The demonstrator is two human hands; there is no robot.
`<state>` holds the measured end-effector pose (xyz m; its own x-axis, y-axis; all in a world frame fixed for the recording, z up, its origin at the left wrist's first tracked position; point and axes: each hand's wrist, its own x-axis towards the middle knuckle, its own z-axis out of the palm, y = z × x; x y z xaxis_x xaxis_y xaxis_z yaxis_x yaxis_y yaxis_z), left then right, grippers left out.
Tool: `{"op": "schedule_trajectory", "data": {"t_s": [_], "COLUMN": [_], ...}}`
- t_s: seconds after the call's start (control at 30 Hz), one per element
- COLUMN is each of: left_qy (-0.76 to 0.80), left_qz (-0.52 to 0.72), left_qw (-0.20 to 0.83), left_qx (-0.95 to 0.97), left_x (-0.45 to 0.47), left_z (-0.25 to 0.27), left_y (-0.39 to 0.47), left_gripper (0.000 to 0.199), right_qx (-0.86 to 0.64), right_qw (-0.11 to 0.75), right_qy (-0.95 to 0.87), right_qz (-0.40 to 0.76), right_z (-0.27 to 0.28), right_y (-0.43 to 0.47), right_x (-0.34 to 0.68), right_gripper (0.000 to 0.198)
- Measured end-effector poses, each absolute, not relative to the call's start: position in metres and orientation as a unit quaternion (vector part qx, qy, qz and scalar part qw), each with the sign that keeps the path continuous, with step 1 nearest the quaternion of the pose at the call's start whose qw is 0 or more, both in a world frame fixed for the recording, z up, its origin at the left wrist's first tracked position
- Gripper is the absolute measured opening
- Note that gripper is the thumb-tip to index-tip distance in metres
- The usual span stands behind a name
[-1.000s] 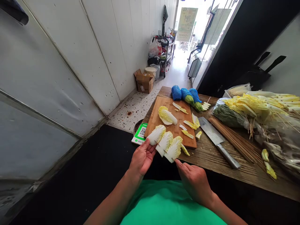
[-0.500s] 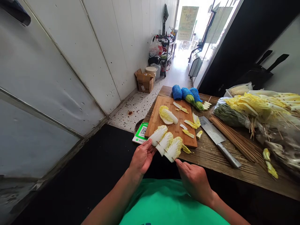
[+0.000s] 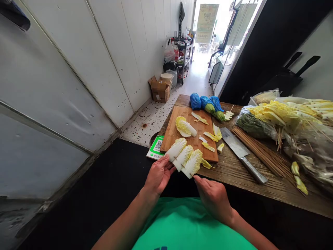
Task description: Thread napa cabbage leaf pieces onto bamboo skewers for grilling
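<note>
Three pieces of napa cabbage leaf (image 3: pixel 184 157) sit in a row on one thin skewer, held in front of me at the table's near edge. My left hand (image 3: pixel 159 175) pinches the leftmost leaf piece by its white base. At the other end, my right hand (image 3: pixel 212 192) is closed around the skewer, most of which is hidden in the fist. Just beyond the leaves lies a wooden cutting board (image 3: pixel 171 130) with a whole cabbage leaf (image 3: pixel 185 127) and several cut strips on it.
A cleaver (image 3: pixel 240 149) and a bundle of bamboo skewers (image 3: pixel 260 152) lie right of the board. Farther right are bagged vegetables and a heap of skewered cabbage (image 3: pixel 275 113). Squashes in blue foam nets (image 3: pixel 205 103) rest behind the board. A green QR-code sign (image 3: pixel 156 147) stands at its left.
My hands hold nearly the same pose. The leftmost leaf piece appears slightly straighter along the skewer, and the whole view has shifted a little.
</note>
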<state>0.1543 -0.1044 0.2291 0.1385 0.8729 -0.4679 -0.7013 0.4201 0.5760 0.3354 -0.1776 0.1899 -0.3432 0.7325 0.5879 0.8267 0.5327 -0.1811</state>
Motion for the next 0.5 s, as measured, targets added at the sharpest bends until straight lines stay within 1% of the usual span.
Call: {"op": "schedule_trajectory", "data": {"t_s": [0.1, 0.2, 0.37, 0.43, 0.5], "left_qy": [0.398, 0.402, 0.296, 0.33, 0.389], "left_qz": [0.528, 0.539, 0.538, 0.523, 0.513], "left_qw": [0.742, 0.736, 0.779, 0.773, 0.752], "left_qx": [0.104, 0.085, 0.127, 0.141, 0.141], "left_x": [0.153, 0.153, 0.165, 0.173, 0.179], "left_z": [0.229, 0.232, 0.234, 0.228, 0.221], "left_y": [-0.102, -0.098, -0.109, -0.117, -0.123], "left_gripper": [0.019, 0.022, 0.035, 0.031, 0.022], "right_qx": [-0.489, -0.504, -0.525, -0.526, -0.534], "right_qw": [0.315, 0.332, 0.384, 0.383, 0.38], "right_qy": [-0.811, -0.796, -0.76, -0.759, -0.752], "right_qz": [-0.059, -0.041, -0.019, 0.016, 0.064], "right_z": [0.191, 0.193, 0.186, 0.182, 0.178], "right_y": [-0.178, -0.173, -0.152, -0.144, -0.14], "right_x": [0.335, 0.331, 0.31, 0.299, 0.291], "right_gripper": [0.023, 0.023, 0.025, 0.027, 0.026]}}
